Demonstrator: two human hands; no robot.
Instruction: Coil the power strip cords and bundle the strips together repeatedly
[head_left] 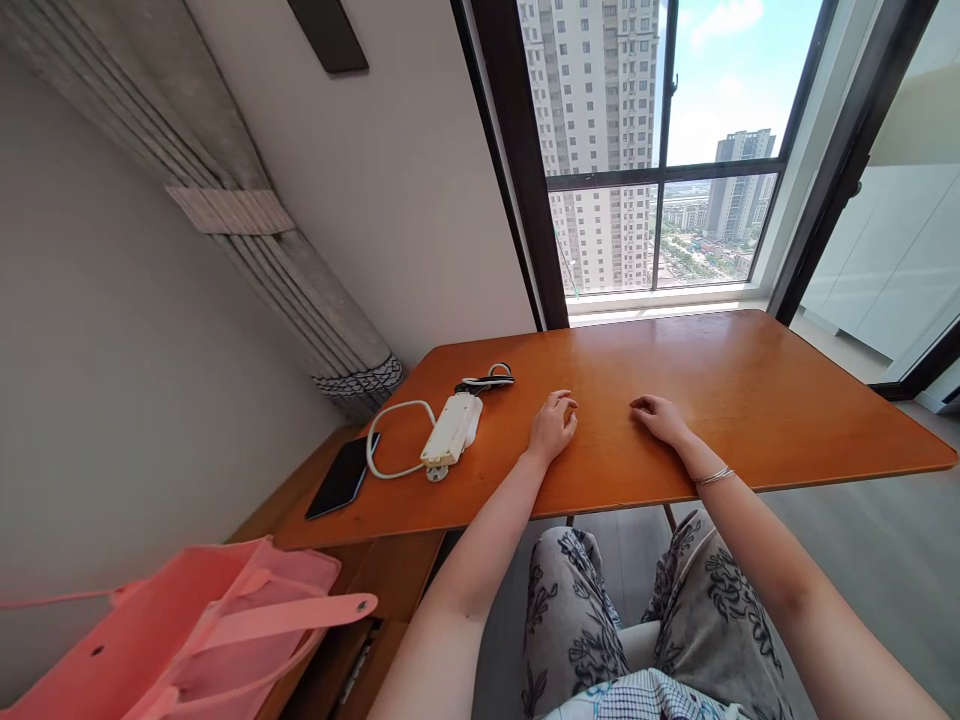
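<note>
My left hand [553, 426] rests on the orange-brown wooden table [720, 380], its fingers loosely bent and a little apart, with nothing in it. To its right, my right hand [661, 418] also lies on the tabletop, loosely curled and holding nothing that shows. A bracelet [714, 476] circles the right wrist. Nearest to my left hand is a white power strip [452, 428], lying apart from it on the left. The strip's white cable [369, 450] loops out to the left. Behind it lies a small bundle of black and white cord [486, 382].
A black tablet or phone [341, 478] lies at the table's left edge, partly under the cable. A pink bag [187, 630] sits at lower left on a wooden surface. A gathered curtain [300, 290] hangs at left; a window [660, 180] stands behind the table.
</note>
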